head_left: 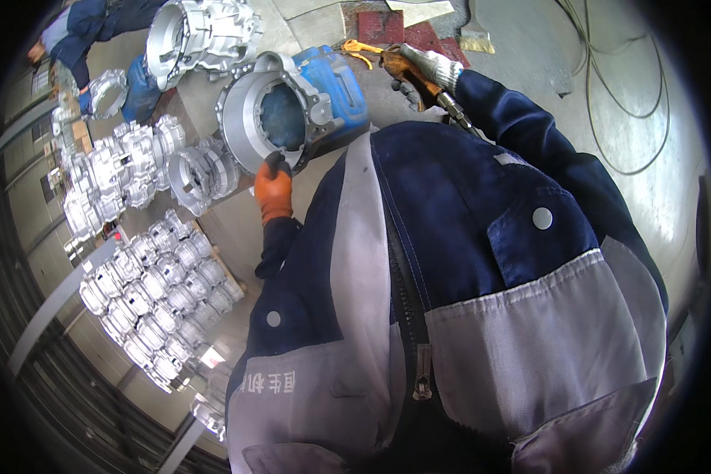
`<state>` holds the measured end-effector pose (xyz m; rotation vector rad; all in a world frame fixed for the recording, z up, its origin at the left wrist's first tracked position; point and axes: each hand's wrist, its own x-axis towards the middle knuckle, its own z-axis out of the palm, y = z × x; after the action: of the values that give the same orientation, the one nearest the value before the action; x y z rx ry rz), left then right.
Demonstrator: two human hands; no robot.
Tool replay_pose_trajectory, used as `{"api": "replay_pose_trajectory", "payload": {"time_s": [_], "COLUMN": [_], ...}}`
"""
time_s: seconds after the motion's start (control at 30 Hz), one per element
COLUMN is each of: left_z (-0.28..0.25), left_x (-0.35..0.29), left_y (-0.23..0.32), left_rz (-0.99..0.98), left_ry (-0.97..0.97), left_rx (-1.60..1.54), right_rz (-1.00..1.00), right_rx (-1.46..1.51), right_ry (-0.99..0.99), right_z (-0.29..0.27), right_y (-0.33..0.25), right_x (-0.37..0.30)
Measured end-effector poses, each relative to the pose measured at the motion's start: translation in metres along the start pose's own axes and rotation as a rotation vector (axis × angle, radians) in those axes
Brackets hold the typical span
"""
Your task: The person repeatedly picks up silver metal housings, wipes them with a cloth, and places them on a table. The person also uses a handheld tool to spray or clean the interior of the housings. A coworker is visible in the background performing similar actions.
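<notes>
A large silvery cast metal housing point(237, 118) with a wide round opening and lugged flanges lies in front of me, left of centre. My left hand point(274, 188), in an orange glove with dark fingertips, is closed on the near edge of its rim. To the right, my right hand point(430, 71), in a pale knit glove with grey fingers, wraps round an orange-brown air tool point(405, 69). A metal coupling point(455, 109) runs from the tool toward my chest. The tool is apart from the housing. Its working tip cannot be made out clearly.
A blue plastic container point(333, 83) stands against the housing. Beyond lie a yellow-orange handled item point(359, 50), dark red sheets point(381, 28) and a paintbrush point(475, 33). Hoses point(588, 87) loop across the right floor. More castings point(162, 292) fill the left; another person point(83, 35) bends there.
</notes>
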<state>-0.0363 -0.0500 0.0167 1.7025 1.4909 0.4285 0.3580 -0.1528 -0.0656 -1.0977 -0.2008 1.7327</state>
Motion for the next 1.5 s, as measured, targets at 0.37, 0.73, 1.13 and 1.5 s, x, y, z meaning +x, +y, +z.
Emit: {"api": "replay_pose_trajectory", "payload": {"time_s": [0.37,0.73,1.13,1.5], "left_z": [-0.087,-0.095,-0.084,-0.062], "left_x": [0.057,0.182,0.23,0.142], "left_y": [-0.078,-0.037,-0.097,-0.15], "left_rz": [-0.028,0.176,-0.267,0.105], "left_ry": [0.243,0.205,0.119,-0.276], "left_rx": [-0.194,0.439,0.75,0.957], "right_rz": [-0.182,-0.15,-0.12,0.004], "right_rx": [-0.614,0.023,0.095,-0.051], "right_ry": [0.205,0.07,0.166,0.198], "right_z": [-0.015,0.024,0.072,0.037], "right_y": [0.003,0.017,0.002,-0.008], "right_x": [-0.002,-0.015,-0.109,-0.106]}}
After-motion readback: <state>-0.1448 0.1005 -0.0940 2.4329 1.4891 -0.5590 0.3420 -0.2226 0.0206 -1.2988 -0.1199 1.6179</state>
